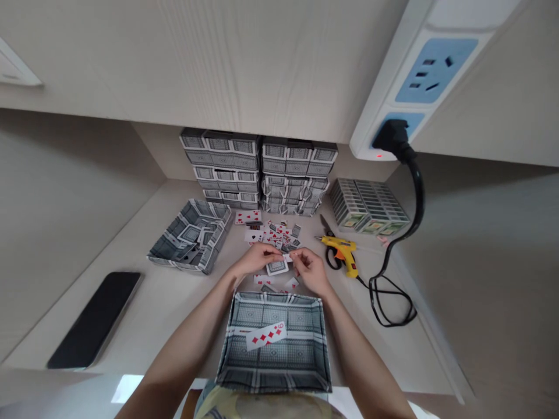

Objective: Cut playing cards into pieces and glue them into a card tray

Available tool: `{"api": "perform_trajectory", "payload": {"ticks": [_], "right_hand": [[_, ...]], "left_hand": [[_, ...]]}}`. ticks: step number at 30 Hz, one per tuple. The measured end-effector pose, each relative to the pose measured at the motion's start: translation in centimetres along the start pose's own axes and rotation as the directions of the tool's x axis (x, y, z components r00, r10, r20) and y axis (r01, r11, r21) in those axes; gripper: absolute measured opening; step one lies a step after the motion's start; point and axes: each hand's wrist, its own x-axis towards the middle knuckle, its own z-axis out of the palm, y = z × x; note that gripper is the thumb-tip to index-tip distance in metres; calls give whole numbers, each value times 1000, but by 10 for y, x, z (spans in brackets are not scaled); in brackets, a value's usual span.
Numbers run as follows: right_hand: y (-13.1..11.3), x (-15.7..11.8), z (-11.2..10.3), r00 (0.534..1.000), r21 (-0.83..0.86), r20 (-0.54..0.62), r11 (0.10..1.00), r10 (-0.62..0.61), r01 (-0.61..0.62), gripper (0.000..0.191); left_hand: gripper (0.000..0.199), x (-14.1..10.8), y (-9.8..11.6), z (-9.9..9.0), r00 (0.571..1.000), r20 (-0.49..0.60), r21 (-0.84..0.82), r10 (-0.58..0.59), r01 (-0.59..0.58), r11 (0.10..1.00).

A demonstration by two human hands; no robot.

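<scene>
My left hand (pixel 263 256) and my right hand (pixel 307 269) meet over the middle of the table. Between them is a playing card (pixel 276 267), back side up, pinched at its upper edge by my left fingers. My right thumb and fingertips close on a small white card piece (pixel 287 258) at that card's corner. Cut card pieces (pixel 279 234) lie scattered just beyond my hands, and a few more lie nearer me. Close to my body, between my forearms, stands an open box made of cards (pixel 240 366), with a strip of diamonds (pixel 266 336) inside.
A card-made tray (pixel 156 254) with loose cards is at left, near a black phone (pixel 94 320). Stacked card boxes (pixel 227 157) line the back. At right are packed decks (pixel 369 206), scissors (pixel 332 259), a yellow glue gun (pixel 343 250), its black cord (pixel 419 198) and a power strip (pixel 430 70).
</scene>
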Motion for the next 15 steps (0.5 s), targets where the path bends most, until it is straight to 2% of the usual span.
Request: {"api": "perform_trajectory", "payload": {"ticks": [9,15], "right_hand": [[-1,-1,0,1000,11,21,1000,-8,8,24],[-2,-1,0,1000,15,12,1000,-13,13,26]], "left_hand": [[23,-3,9,2,998,64,101,8,-14,995],[25,-4,14,3,994,83,137,71,-82,987]]}}
